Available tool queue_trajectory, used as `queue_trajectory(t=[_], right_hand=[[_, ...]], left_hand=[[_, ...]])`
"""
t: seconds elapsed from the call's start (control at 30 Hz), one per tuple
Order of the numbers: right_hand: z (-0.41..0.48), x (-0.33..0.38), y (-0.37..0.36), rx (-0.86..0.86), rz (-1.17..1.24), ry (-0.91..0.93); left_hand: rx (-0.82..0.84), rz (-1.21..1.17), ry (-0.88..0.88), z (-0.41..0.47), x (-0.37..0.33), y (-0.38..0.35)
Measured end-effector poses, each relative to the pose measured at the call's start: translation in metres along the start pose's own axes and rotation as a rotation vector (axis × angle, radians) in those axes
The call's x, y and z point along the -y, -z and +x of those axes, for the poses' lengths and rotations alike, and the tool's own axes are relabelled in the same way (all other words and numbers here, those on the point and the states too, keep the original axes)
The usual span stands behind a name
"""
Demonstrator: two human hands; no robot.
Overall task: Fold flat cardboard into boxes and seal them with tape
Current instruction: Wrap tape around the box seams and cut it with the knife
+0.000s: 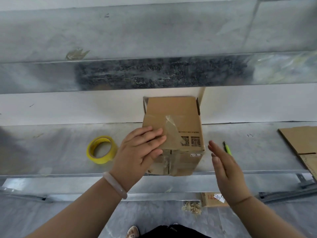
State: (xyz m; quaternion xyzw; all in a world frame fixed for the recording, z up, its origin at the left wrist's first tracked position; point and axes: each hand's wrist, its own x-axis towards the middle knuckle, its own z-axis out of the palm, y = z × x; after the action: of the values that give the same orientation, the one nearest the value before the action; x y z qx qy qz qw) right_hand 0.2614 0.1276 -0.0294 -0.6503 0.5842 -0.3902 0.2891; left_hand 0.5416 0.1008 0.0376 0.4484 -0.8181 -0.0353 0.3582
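Note:
A brown cardboard box (181, 124) stands on the metal workbench (60, 152), its far flaps still raised. Clear tape crosses its top and runs down the near face. My left hand (142, 148) lies flat on the box's near left top corner, with straight fingers on the tape and the thumb down the front face. My right hand (224, 167) hovers to the right of the box with straight fingers, apart from it and holding nothing. A yellow tape roll (101, 149) lies on the bench left of my left hand.
A green pen-like cutter (227, 148) lies just behind my right hand. Flat cardboard (301, 143) rests at the bench's right end. A metal shelf (154, 48) runs above the back. On the floor below sit a small labelled carton (212, 199) and crumpled tape scraps (192, 208).

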Motion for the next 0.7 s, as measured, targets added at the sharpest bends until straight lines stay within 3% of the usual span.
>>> queue_trajectory(t=[0.07, 0.13, 0.4, 0.53, 0.7], right_hand=[[0.010, 0.027, -0.004, -0.073, 0.154, 0.085], [0.018, 0.046, -0.012, -0.031, 0.267, 0.115], [0.019, 0.056, -0.023, -0.051, 0.269, 0.024], [0.022, 0.076, -0.008, -0.040, 0.453, -0.076], [0.032, 0.103, -0.020, -0.070, 0.151, -0.155]], left_hand=[[-0.022, 0.005, 0.017, 0.002, -0.005, -0.004], [-0.044, 0.012, 0.042, 0.002, -0.008, -0.008], [-0.076, -0.021, 0.079, 0.000, -0.011, -0.014], [-0.113, -0.090, 0.165, 0.000, -0.016, -0.014], [-0.216, -0.150, 0.379, 0.013, -0.032, -0.021]])
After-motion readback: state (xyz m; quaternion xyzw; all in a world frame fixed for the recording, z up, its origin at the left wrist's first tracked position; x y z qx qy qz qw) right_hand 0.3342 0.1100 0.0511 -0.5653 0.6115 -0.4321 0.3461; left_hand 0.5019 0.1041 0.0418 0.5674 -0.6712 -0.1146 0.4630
